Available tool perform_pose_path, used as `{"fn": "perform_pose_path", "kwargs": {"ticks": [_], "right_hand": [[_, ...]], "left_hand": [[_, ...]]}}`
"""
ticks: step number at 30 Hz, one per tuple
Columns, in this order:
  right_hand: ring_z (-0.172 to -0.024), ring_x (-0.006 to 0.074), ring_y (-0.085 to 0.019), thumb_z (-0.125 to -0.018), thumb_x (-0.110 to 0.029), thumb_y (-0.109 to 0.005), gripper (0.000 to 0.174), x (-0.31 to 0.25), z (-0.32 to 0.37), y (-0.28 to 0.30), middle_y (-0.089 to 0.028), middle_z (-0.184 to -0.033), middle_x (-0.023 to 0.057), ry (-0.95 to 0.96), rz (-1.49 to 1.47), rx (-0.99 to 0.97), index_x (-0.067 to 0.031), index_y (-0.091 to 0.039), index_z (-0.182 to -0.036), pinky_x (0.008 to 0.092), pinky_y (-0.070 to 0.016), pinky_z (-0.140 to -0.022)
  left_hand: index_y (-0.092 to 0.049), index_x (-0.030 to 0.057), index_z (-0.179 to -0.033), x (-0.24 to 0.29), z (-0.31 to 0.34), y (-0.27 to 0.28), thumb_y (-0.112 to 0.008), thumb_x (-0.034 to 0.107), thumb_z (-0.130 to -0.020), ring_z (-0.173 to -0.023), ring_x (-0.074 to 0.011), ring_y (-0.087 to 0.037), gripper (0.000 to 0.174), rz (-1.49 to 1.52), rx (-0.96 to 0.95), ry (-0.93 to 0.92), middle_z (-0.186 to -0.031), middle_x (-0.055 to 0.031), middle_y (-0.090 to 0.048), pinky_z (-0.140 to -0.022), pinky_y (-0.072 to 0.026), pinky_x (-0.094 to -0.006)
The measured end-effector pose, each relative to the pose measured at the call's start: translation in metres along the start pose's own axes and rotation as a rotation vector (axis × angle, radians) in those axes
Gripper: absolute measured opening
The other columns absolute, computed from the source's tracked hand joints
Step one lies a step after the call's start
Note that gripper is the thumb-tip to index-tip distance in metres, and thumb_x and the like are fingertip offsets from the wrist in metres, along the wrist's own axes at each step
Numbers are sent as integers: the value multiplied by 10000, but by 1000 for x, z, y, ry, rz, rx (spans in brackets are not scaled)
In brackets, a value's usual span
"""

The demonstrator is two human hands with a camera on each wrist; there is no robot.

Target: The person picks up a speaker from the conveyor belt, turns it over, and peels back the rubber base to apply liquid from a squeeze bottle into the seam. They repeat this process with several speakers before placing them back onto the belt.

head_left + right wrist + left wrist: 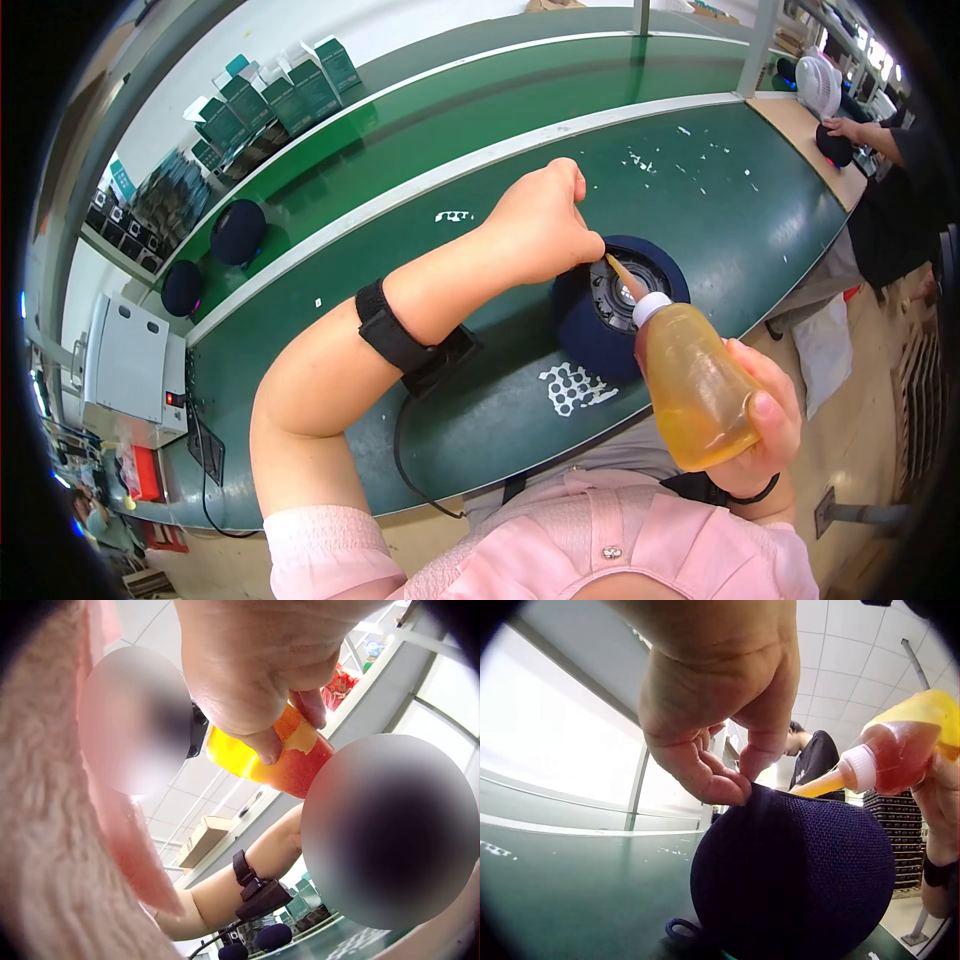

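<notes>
Two grips — left hand (pixel 540 225) pinches rounded, woven navy case (pixel 596 342) — right hand (pixel 770 420) holds translucent amber bottle (pixel 690 385).

Bright; dark edges; fisheye dist.

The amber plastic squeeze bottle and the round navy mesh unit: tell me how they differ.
The amber plastic squeeze bottle is held up in the right hand; the round navy mesh unit sits on the green table. The bottle is see-through, the unit opaque. The bottle narrows to a nozzle; the unit is rounded. Both are gripped: the left hand pinches the unit's edge.
</notes>
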State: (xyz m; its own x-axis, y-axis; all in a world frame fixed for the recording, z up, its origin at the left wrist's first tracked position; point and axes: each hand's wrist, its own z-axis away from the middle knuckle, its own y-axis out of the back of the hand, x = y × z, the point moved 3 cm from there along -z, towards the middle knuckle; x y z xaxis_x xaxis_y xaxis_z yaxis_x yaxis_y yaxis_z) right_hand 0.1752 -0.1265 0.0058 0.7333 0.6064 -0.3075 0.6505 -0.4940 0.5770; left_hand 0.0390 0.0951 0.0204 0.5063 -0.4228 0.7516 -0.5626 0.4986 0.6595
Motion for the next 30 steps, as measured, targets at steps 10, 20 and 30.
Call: {"fn": "perform_pose_path", "kwargs": {"ticks": [10,20,30], "right_hand": [[-851,360,-651,-686,-50,-777,722,5,5,-3,-495,-1148,287,38,27,130,-139,-351,-1262,374,-566,-722],[-1031,336,-565,-685,-40,-781,839,14,21,-3,-445,-1239,275,-68,-63,195,-105,-251,-1333,400,-508,-841],[-1129,227,-488,-685,-130,-803,922,29,25,-2,-437,-1235,119,-509,-271,418,-57,-204,-1381,334,-413,-948]], "left_hand": [[-361,-1,-933,-1,0,-1,-631,8,-666,-608,-135,-569,379,-4,8,10,-720,-124,-608,-525,-468,-277],[-359,7,-920,-1,1,-1,-634,14,-663,-605,-127,-563,377,6,15,7,-708,-116,-605,-527,-461,-270],[-372,-1,-925,3,3,1,-624,16,-663,-612,-135,-579,363,15,-13,42,-711,-115,-605,-535,-470,-267]]}}
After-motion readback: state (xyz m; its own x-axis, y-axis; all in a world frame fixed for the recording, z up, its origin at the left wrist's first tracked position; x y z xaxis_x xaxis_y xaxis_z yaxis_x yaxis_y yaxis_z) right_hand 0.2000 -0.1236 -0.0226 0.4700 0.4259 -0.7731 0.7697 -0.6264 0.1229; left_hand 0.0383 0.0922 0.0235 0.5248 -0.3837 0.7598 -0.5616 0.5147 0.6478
